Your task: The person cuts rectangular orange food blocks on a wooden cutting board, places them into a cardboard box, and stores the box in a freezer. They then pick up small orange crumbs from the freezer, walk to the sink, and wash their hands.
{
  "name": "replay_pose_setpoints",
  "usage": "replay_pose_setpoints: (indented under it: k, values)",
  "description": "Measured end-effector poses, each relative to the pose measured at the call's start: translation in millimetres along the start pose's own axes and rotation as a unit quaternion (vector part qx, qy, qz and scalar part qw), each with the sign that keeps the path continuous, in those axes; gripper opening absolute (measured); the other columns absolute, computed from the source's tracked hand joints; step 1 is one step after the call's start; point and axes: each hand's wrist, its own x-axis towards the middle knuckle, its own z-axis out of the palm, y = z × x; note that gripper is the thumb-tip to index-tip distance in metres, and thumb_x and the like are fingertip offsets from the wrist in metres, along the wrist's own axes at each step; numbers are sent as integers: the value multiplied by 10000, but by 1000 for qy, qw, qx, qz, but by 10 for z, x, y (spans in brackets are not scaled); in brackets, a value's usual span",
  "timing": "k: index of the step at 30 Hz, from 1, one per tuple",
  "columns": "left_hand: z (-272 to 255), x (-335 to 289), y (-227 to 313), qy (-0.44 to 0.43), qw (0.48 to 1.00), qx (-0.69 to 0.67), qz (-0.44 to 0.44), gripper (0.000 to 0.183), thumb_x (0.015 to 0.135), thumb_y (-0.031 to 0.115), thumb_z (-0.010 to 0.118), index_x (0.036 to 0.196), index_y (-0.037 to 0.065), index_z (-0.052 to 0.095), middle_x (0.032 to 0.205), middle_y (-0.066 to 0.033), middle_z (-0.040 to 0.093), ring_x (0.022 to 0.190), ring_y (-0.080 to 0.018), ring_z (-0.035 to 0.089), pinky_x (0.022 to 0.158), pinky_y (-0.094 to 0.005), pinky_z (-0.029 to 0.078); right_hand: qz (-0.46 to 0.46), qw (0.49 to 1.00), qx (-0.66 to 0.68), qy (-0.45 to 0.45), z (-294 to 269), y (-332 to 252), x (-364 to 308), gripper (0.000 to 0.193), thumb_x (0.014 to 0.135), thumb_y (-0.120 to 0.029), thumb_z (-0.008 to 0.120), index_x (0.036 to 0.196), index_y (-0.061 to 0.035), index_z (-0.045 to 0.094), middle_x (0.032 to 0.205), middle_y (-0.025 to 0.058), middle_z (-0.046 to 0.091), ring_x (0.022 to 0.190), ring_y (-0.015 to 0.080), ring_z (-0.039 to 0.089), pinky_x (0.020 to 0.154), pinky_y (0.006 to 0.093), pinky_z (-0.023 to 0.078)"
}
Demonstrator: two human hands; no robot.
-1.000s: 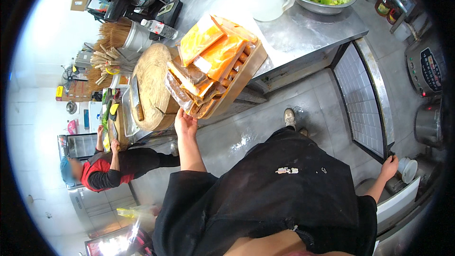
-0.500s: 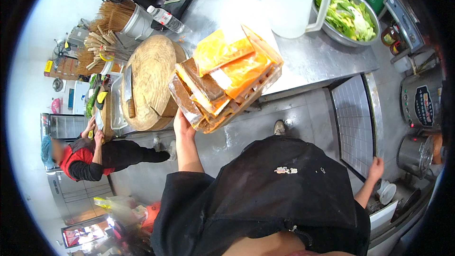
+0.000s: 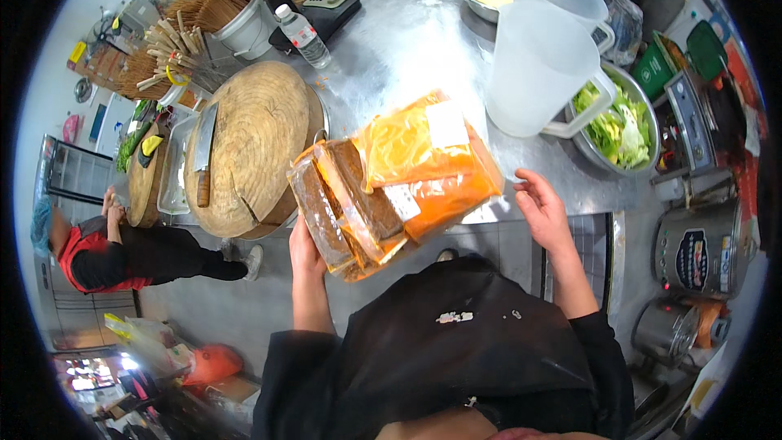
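Observation:
My left hand (image 3: 305, 248) grips the near left side of a clear plastic tray (image 3: 492, 165), its fingers mostly hidden beneath. In the tray lie sealed packets: flat orange ones (image 3: 419, 143) with white labels, and brown block-shaped ones (image 3: 358, 183) on the left. The load hangs over the counter's front edge, tilted toward me. My right hand (image 3: 542, 208) is open beside the tray's right end, fingers apart, apparently holding nothing. A round wooden chopping block (image 3: 257, 138) stands left of the tray, with a cleaver (image 3: 205, 151) on it.
Translucent jugs (image 3: 533, 73) and a steel bowl of lettuce (image 3: 623, 130) stand on the steel counter (image 3: 391, 41). A water bottle (image 3: 303, 37) is near a scale (image 3: 334, 12). Below the counter, a white-lined panel (image 3: 574, 257) shows. A co-worker (image 3: 106, 248) stands far left.
My right hand has risen from beside the low white-lined panel to the tray's right end. The tray of packets sits lower in view. The co-worker's hands have shifted off the cutting board.

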Motion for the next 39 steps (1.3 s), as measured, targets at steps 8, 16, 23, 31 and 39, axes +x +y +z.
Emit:
replay_pose_setpoints:
  k: [8, 16, 23, 31, 39]
  values:
    - [111, -46, 19, 100, 991, 90, 15, 359, 923, 289, 548, 1113, -15, 576, 1012, -72, 627, 833, -141, 614, 707, -281, 516, 180, 971, 145, -59, 271, 6, 911, 353, 962, -288, 482, 1156, -1, 553, 968, 38, 599, 814, 93, 548, 734, 243, 460]
    - [155, -55, -21, 190, 971, 145, -7, 304, 905, 257, 542, 1095, 25, 596, 981, -38, 624, 803, -124, 592, 680, -274, 488, 265, 943, 148, -140, 363, 42, 1387, 267, 955, -288, 493, 995, -42, 587, 720, -27, 544, 583, 59, 459, 526, 209, 379]
    - [46, -40, -137, 153, 981, 104, 62, 275, 906, 208, 542, 1095, 13, 586, 947, -40, 621, 774, -131, 597, 667, -270, 498, 252, 946, 148, -136, 517, 193, 1478, 269, 951, -245, 489, 763, -54, 517, 673, -34, 489, 611, 44, 415, 560, 211, 379]
    - [318, -63, -74, 186, 981, -2, 53, 243, 920, 156, 522, 1104, 5, 573, 954, -67, 621, 767, -149, 615, 650, -281, 521, 231, 952, 164, -119, 627, 233, 1509, 262, 960, -239, 464, 778, -59, 517, 712, -10, 526, 607, 52, 453, 549, 209, 389]
    - [196, -46, -108, 185, 979, 67, 52, 259, 897, 196, 559, 1048, -10, 598, 928, -81, 631, 754, -158, 618, 636, -289, 516, 235, 940, 230, -94, 671, 228, 1387, 277, 979, -231, 424, 782, -51, 500, 756, 15, 558, 662, 62, 486, 619, 243, 437]
